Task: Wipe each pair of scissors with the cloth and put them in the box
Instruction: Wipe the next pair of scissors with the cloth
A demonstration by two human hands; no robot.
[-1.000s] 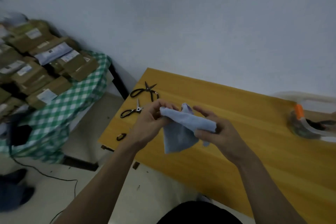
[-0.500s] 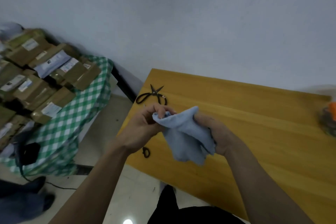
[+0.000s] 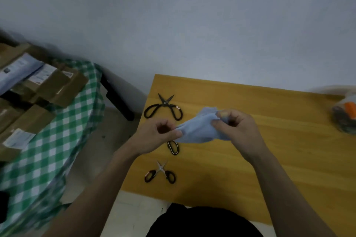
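Both hands pinch the cloth [image 3: 200, 129] above the bench [image 3: 269, 159]: left hand [image 3: 156, 136] at its left corner, right hand [image 3: 237, 129] at its right. 3 scissors lie left, nearest the left grip; the middle pair [image 3: 173, 147] sits just below it.

— What lay on the yellow wooden table [image 3: 269, 159]?
— Three pairs of scissors: large black scissors [image 3: 163, 107] upper left, small scissors [image 3: 160, 173] lower left, a half-hidden pair [image 3: 173, 147] between.

Blue cloth [image 3: 198, 131] above three scissors [image 3: 163, 107]
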